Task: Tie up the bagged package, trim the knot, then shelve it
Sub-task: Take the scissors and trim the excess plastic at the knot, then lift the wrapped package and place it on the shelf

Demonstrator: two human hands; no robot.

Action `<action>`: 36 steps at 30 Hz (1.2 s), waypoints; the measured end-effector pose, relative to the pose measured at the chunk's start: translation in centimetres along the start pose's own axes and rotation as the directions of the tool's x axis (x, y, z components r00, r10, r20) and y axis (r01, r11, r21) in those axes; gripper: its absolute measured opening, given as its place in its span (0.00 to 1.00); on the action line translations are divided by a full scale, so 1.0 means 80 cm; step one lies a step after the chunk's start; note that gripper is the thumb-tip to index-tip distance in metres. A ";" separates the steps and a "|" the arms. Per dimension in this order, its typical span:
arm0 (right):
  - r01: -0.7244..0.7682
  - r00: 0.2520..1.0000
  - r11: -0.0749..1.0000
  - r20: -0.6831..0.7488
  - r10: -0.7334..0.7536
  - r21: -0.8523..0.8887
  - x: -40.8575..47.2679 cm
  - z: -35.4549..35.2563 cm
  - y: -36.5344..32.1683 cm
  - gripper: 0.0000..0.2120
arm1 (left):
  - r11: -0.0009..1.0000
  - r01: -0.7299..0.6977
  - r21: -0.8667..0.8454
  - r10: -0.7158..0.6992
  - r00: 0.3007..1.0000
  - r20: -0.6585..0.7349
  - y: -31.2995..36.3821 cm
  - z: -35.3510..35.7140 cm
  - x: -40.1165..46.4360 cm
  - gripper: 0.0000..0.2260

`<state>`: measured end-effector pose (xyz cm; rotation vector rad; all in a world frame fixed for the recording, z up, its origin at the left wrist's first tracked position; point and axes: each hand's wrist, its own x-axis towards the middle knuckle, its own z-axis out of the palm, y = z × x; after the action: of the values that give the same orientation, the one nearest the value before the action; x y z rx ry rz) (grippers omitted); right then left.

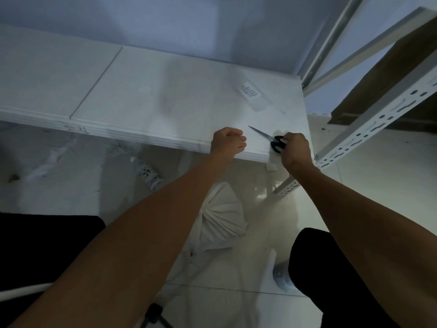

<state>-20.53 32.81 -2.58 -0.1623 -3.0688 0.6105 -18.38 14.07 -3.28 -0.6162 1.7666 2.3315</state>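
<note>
A white bagged package (222, 218) with a gathered, tied top lies on the floor between my forearms. On the white table (146, 91), near its front right corner, rest black-handled scissors (272, 138), blades pointing up-left. My right hand (295, 147) is curled over the scissors' handles. My left hand (228, 140) is a loose fist at the table's front edge, just left of the blades; whether it holds anything cannot be made out.
A white slotted metal shelf rack (369, 124) stands at the right, with a brown board (390, 74) on it. A small labelled clear bag (253, 93) lies on the table. Plastic scraps and another labelled bag (149, 174) litter the floor.
</note>
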 end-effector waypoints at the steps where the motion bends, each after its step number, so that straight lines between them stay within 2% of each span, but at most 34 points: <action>1: 0.023 0.999 1.000 -0.026 -0.023 -0.006 -0.004 0.000 -0.004 0.09 | 1.000 -0.003 0.015 0.003 1.000 -0.010 0.004 -0.006 -0.004 0.07; 4: 0.096 0.994 0.995 -0.044 -0.097 -0.025 -0.019 -0.003 -0.022 0.09 | 0.998 -0.007 0.070 0.010 0.998 -0.054 0.016 -0.029 -0.020 0.07; 8: 0.187 0.982 0.981 -0.018 -0.186 0.049 -0.050 -0.011 -0.049 0.18 | 0.990 -0.032 0.137 0.041 0.997 -0.064 0.029 -0.060 -0.046 0.08; 14: 0.246 0.949 0.964 0.177 -0.260 0.098 -0.097 0.003 -0.059 0.15 | 0.964 -0.033 0.262 0.051 0.997 -0.064 0.011 -0.112 -0.072 0.10; 18: 0.188 0.932 0.978 0.298 -0.205 0.086 -0.125 0.030 -0.051 0.15 | 0.805 -0.010 0.594 0.118 0.982 -0.144 -0.033 -0.160 -0.068 0.11; 22: 0.093 0.908 0.990 0.399 -0.128 0.105 -0.150 0.064 -0.038 0.21 | 0.631 0.070 0.773 0.140 0.969 -0.203 -0.063 -0.192 -0.091 0.07; 26: -0.041 0.890 0.985 0.454 -0.039 0.165 -0.171 0.097 -0.029 0.26 | 0.657 0.075 0.750 0.175 0.953 -0.249 -0.092 -0.218 -0.105 0.09; 33: -0.219 0.865 0.938 0.498 0.060 0.268 -0.184 0.141 -0.036 0.30 | 0.676 0.256 0.691 0.001 0.937 -0.349 -0.127 -0.242 -0.103 0.27; 36: -0.234 0.853 0.931 0.518 0.058 0.281 -0.186 0.153 -0.037 0.34 | 0.700 0.371 0.611 -0.147 0.911 -0.385 -0.140 -0.239 -0.102 0.31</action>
<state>-6.41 23.90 -12.59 -0.2775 -3.3790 1.3805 -2.58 0.26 -14.09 -1.0384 2.2776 1.2888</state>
